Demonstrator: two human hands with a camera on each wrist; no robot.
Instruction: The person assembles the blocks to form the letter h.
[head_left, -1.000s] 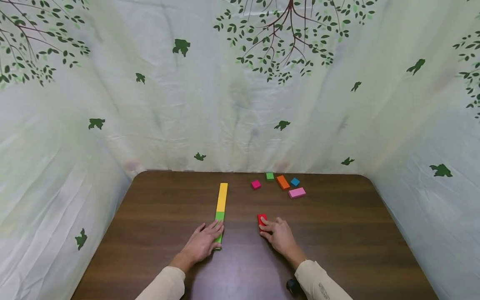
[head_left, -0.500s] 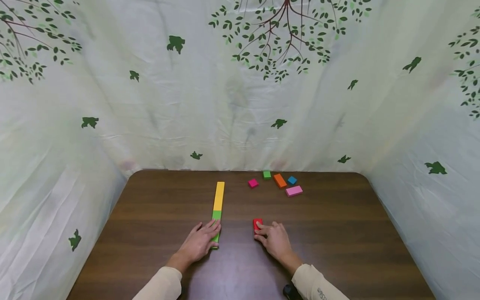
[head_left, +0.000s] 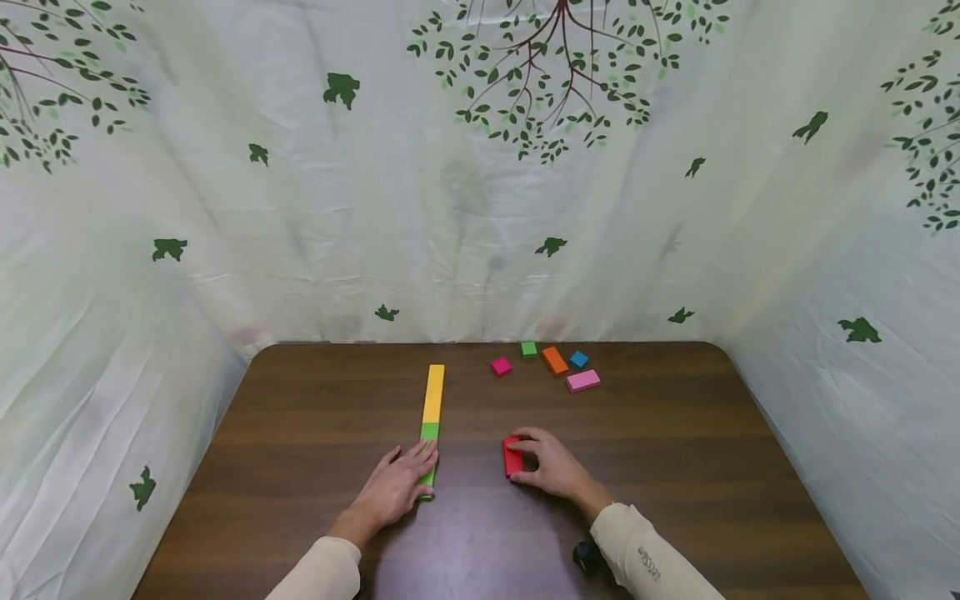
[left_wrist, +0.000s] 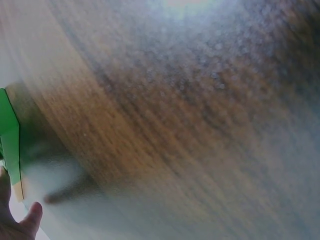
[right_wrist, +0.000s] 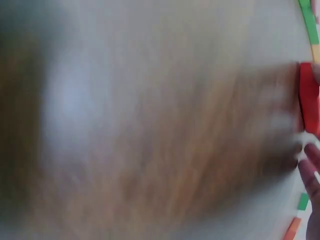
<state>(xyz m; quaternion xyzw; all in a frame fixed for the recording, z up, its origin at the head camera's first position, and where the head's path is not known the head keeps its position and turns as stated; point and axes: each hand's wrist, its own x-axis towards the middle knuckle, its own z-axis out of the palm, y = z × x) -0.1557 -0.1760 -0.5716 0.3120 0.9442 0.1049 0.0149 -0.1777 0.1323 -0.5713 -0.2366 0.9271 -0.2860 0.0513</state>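
Note:
My left hand (head_left: 397, 483) lies over a green block (head_left: 429, 431), fingers spread across its top and thumb by its near end. A yellow block (head_left: 433, 393) continues the line away from me. In the left wrist view, the green block (left_wrist: 10, 120) shows at the left edge. To the right, my right hand (head_left: 551, 467) curves round a red block (head_left: 512, 460), thumb at its near end and fingers over and beyond the far end. The right wrist view shows the red block (right_wrist: 309, 97), with some fingertips (right_wrist: 311, 152) just past its end.
Toward the table's (head_left: 675, 450) back edge lie a magenta block (head_left: 501, 367), a small green block (head_left: 528, 350), an orange block (head_left: 555, 361), a blue block (head_left: 578, 359) and a pink block (head_left: 582, 381). A black object (head_left: 583, 557) is by the right sleeve. A leaf-patterned curtain (head_left: 465, 283) hangs behind.
My right hand's fingers have spread from a narrow pinch on the red block to a wider span along its length. The left hand stays on the green block. The head view shifts slightly.

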